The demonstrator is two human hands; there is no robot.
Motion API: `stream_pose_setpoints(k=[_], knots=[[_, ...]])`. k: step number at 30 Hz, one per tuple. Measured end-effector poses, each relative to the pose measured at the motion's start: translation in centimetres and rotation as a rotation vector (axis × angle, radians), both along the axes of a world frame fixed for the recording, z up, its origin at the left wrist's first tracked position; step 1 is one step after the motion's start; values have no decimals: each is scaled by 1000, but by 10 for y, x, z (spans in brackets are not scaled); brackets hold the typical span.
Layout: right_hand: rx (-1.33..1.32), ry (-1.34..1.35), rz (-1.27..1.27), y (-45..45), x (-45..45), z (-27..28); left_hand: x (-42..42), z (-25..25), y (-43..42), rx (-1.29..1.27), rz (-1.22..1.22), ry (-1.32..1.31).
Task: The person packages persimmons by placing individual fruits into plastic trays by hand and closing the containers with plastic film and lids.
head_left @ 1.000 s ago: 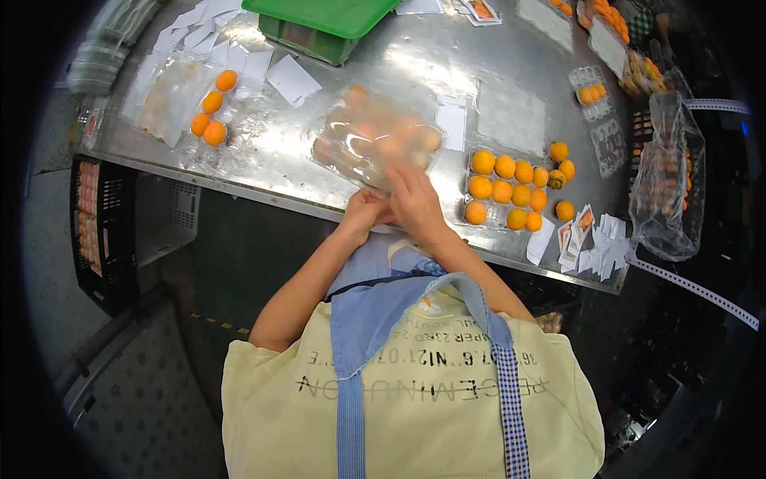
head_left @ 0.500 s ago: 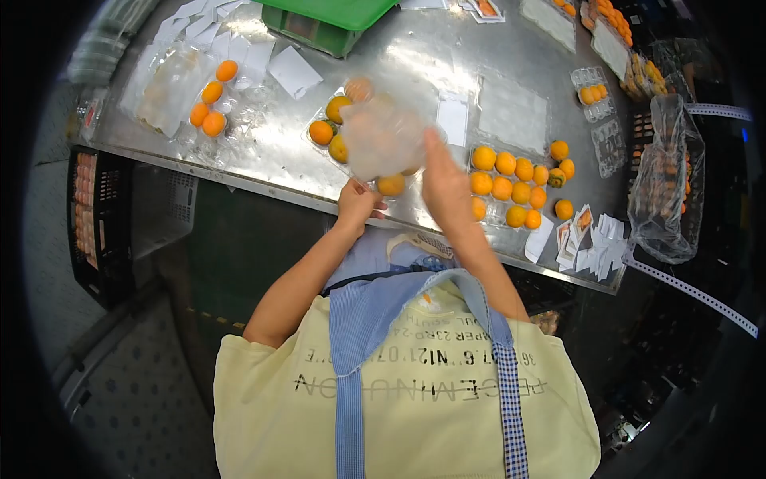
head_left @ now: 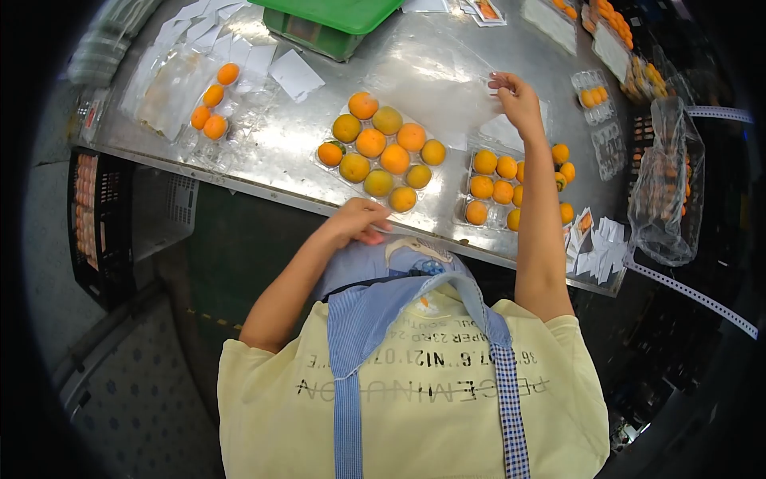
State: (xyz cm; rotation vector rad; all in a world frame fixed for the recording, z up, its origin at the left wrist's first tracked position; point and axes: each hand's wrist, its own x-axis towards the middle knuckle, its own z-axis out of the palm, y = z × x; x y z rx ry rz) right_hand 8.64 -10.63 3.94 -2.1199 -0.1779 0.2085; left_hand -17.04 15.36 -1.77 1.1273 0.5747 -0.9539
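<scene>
A clear plastic tray (head_left: 431, 169) filled with several orange and greenish-orange citrus fruits (head_left: 370, 144) lies on the metal table. My left hand (head_left: 357, 220) is at the table's front edge, just below this tray, with fingers loosely apart and nothing visible in them. Up and to the right of the fruit, my right hand (head_left: 517, 104) has its fingers curled at the right end of a thin translucent sheet (head_left: 435, 100). Motion blurs that sheet, and the exact grip is hard to see. Beneath my right forearm, a second fruit tray (head_left: 492, 177) is partly hidden.
A green-lidded box (head_left: 327, 17) stands at the back. On the left are white cards (head_left: 296, 74), clear packaging (head_left: 163, 100) and several loose oranges (head_left: 214, 126). Printed cards (head_left: 597, 243) lie by the right corner. Black crates (head_left: 100, 227) stand beside the table.
The translucent sheet has moved off the fruit, up and to the right, along with my right hand. The tray's fruit is now uncovered. My left hand has shifted slightly down, its fingers loosened.
</scene>
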Motion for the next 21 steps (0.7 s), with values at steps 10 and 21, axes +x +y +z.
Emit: stream_pose_setpoints(k=[10,21], knots=[[-51,362,-103,-7,44,-30,38,-55,80,1118,401,-931],[-201,-144,-103,-30,43,-42,27,-51,64,475,624,-419]])
